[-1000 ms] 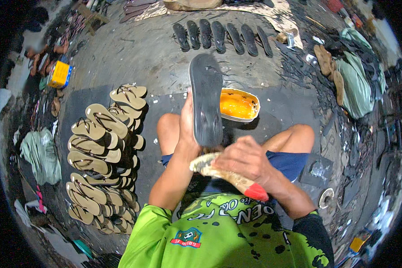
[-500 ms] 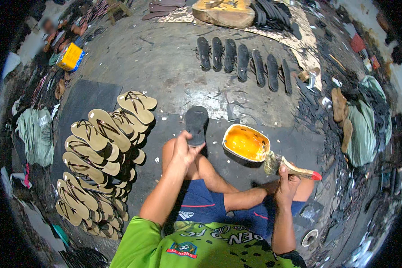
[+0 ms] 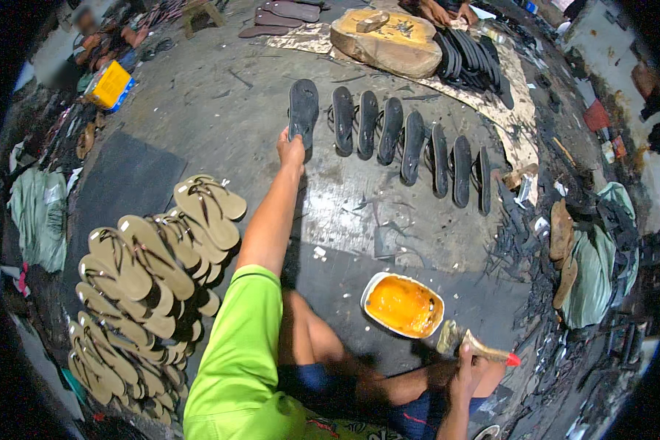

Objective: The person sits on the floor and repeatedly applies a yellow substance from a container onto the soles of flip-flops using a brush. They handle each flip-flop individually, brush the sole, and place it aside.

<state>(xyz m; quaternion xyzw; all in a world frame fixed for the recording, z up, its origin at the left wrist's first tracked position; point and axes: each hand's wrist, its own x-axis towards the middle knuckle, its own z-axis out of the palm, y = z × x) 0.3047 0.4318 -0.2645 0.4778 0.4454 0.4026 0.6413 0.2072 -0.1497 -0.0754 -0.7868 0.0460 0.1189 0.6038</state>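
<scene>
While the left hand [image 3: 292, 149] stretches far forward with the arm fully extended, its fingers are closed on the near end of a black sandal sole [image 3: 303, 110], which lies flat on the grey floor [image 3: 198, 110] at the left end of a row of black soles [image 3: 411, 143]. That row runs off to the right, each sole set side by side with a narrow gap to the next, and the held sole lines up with it, just beside its neighbour. The right hand [image 3: 468, 364] stays close to the body, wrapped around the handle of a glue brush [image 3: 477, 346] whose bristle end points toward the oval dish of yellow glue [image 3: 405, 304], which sits near it on the floor.

Judging by how things lie, the step in hand is laying a sole down in the row, and it looks almost complete: the sole is already resting on the floor. The next move seems to call for loosening the grip without dragging the sole out of line or against its neighbour, then drawing the arm back. A heap of tan sandals [image 3: 143, 286] is stacked at the person's left, well apart from the black row, and a worn wooden block [image 3: 396, 40] sits beyond the row.
</scene>
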